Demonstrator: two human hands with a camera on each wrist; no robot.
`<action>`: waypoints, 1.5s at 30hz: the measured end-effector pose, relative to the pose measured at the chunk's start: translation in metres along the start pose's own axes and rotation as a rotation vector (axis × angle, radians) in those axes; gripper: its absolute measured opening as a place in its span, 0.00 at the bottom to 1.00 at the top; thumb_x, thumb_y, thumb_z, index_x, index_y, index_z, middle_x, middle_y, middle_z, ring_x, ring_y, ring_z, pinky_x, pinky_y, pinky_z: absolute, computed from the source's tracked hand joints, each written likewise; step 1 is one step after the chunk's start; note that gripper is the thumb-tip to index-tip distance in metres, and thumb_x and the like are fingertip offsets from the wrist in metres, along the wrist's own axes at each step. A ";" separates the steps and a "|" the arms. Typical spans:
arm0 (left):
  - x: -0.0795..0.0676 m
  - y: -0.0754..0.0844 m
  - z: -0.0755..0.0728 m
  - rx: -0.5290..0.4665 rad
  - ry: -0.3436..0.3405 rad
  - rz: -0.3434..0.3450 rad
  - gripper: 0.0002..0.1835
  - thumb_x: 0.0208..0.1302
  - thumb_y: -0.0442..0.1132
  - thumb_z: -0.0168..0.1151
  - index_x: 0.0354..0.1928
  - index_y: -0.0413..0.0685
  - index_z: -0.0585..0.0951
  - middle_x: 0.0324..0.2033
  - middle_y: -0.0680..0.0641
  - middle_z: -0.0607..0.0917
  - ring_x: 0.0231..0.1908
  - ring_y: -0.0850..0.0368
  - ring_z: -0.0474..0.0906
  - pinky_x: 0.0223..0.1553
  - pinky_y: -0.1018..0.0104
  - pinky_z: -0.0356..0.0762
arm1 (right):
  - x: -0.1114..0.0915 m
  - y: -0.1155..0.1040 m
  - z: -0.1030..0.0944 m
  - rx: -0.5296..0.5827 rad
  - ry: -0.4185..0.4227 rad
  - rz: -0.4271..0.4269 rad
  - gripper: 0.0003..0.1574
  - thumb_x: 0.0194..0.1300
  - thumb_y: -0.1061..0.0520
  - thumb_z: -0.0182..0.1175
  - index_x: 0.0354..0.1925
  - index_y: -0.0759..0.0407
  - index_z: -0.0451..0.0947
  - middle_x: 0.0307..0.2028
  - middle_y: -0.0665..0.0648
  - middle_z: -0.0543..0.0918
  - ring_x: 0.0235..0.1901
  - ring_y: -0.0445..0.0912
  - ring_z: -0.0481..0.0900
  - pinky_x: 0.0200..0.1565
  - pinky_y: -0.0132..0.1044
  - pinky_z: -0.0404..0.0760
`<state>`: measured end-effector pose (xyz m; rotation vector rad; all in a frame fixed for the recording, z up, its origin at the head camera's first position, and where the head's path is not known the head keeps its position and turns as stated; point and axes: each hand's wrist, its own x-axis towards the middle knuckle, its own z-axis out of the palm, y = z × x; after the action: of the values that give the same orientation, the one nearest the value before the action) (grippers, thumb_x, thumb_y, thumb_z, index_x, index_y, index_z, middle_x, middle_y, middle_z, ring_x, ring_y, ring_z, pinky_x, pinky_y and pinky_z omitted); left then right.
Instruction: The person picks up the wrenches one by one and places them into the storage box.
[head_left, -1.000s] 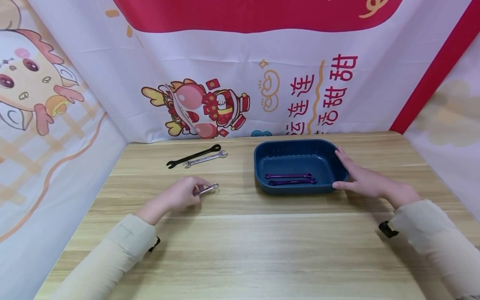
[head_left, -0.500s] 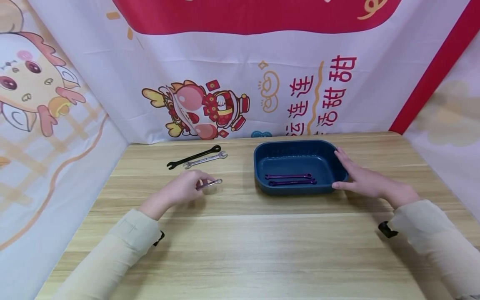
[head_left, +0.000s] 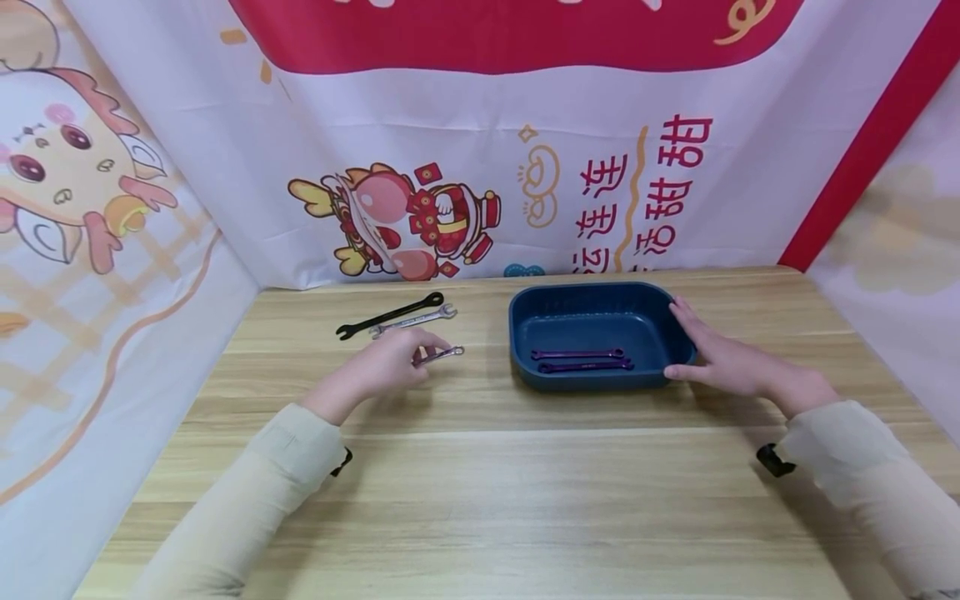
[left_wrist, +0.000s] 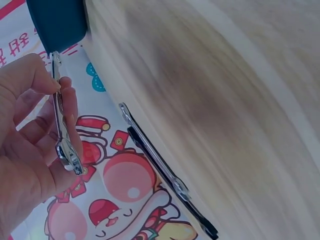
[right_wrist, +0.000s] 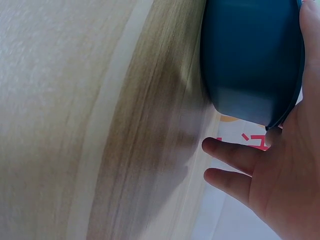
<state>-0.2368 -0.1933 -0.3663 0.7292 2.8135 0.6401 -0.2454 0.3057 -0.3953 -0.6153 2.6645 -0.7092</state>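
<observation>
My left hand (head_left: 392,365) pinches a small silver combination wrench (head_left: 441,356) between thumb and fingers, above the table. In the left wrist view the wrench (left_wrist: 60,112) lies across the fingers, its box end near the palm side. Beyond that hand a black wrench (head_left: 390,316) and a silver open-end wrench (head_left: 424,317) lie side by side on the wood. My right hand (head_left: 729,360) rests against the right end of a dark blue bin (head_left: 581,381), fingers spread and fairly straight, touching its rim. Inside the bin lie two purple wrenches (head_left: 585,365) along the front wall.
The bin stands toward the back right of the wooden table (head_left: 510,500). A printed cloth (head_left: 465,108) hangs right behind the table's back edge, with more cloth at both sides.
My left hand has moved right and slightly away from me, carrying the silver wrench toward the bin. My right hand and the bin have stayed in place.
</observation>
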 end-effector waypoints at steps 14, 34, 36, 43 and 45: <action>0.024 0.018 -0.004 -0.042 0.011 0.019 0.21 0.61 0.26 0.66 0.56 0.47 0.87 0.43 0.43 0.85 0.36 0.53 0.77 0.39 0.61 0.78 | -0.002 0.000 0.001 -0.005 -0.005 0.014 0.69 0.70 0.36 0.62 0.82 0.55 0.24 0.80 0.64 0.27 0.76 0.71 0.38 0.66 0.72 0.51; 0.045 0.033 -0.009 -0.120 0.041 0.096 0.22 0.61 0.26 0.63 0.56 0.48 0.87 0.38 0.50 0.86 0.37 0.53 0.78 0.34 0.63 0.78 | -0.001 -0.002 0.001 -0.008 0.004 -0.006 0.69 0.70 0.36 0.62 0.82 0.56 0.25 0.80 0.65 0.28 0.76 0.71 0.39 0.67 0.72 0.51; 0.047 0.035 -0.008 -0.121 0.041 0.105 0.22 0.62 0.26 0.63 0.56 0.48 0.87 0.39 0.50 0.86 0.38 0.53 0.78 0.36 0.63 0.78 | -0.001 -0.001 0.001 -0.006 0.002 -0.006 0.69 0.70 0.37 0.62 0.82 0.56 0.25 0.80 0.65 0.28 0.76 0.71 0.39 0.67 0.72 0.51; 0.058 0.051 -0.006 -0.128 0.040 0.165 0.21 0.63 0.27 0.61 0.57 0.46 0.87 0.41 0.50 0.86 0.39 0.54 0.78 0.36 0.64 0.79 | -0.001 0.002 0.001 -0.004 -0.002 0.011 0.69 0.71 0.38 0.62 0.82 0.54 0.23 0.80 0.64 0.27 0.76 0.71 0.39 0.66 0.72 0.52; 0.062 0.056 -0.006 -0.134 0.031 0.171 0.21 0.64 0.27 0.61 0.57 0.46 0.87 0.42 0.49 0.86 0.39 0.54 0.77 0.34 0.66 0.77 | -0.001 0.002 0.001 -0.002 0.002 0.008 0.68 0.71 0.38 0.62 0.82 0.54 0.23 0.80 0.64 0.27 0.76 0.71 0.39 0.66 0.72 0.52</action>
<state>-0.2676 -0.1204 -0.3392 0.9484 2.7230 0.8649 -0.2447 0.3078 -0.3971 -0.6044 2.6685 -0.7055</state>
